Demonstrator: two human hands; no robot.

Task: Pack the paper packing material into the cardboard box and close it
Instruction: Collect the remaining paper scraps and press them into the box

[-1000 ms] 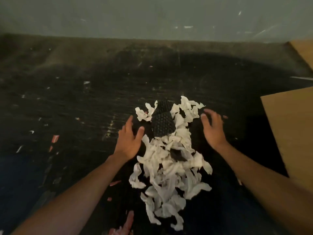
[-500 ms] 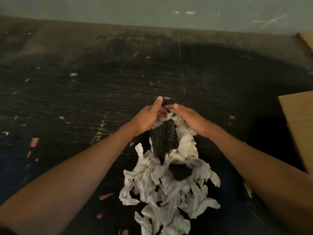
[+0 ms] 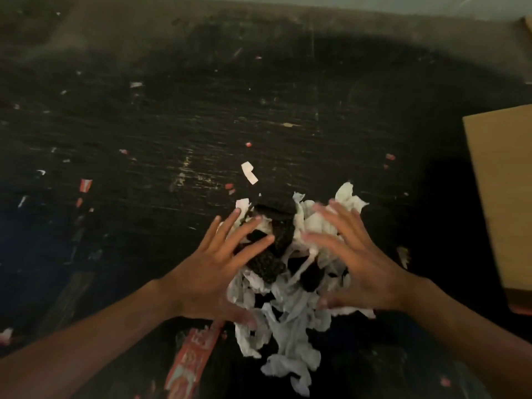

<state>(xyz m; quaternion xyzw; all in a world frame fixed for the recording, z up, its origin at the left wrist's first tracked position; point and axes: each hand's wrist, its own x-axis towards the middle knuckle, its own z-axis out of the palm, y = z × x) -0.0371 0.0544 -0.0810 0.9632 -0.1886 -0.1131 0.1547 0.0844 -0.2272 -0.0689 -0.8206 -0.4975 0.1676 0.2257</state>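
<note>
I'm seeing crumpled white paper packing material (image 3: 290, 326), soft and matt, heaped with a black textured mesh piece (image 3: 266, 266) in it. The surface (image 3: 172, 125) is dark, scuffed, rough-looking wood strewn with paper scraps. At right, the cardboard box (image 3: 506, 182), plain matt brown.

left hand (image 3: 210, 272) — unclasped, fingers spread | right hand (image 3: 359, 269) — likewise | paper pile (image 3: 288, 312) — bunched nearer
</note>
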